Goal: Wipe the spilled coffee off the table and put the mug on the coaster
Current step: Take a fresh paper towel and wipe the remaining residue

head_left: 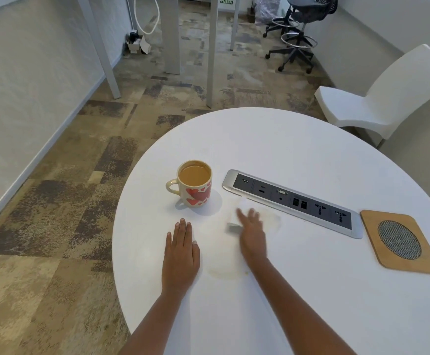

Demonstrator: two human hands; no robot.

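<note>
Head view, socket strip (293, 202) between mug (196, 193) and coaster (372, 239), perhaps tissue (234, 226) nearby

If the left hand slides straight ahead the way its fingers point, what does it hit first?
Most likely the mug, full of coffee. The left hand lies flat on the table, its fingers aimed at the mug's base, with only bare tabletop between.

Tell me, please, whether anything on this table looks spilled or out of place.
Yes. Faint brownish coffee marks stain the white table: one beside the right hand, which presses a white tissue near the socket strip, another nearer the person. The full mug stands on bare table, not on the coaster.
</note>
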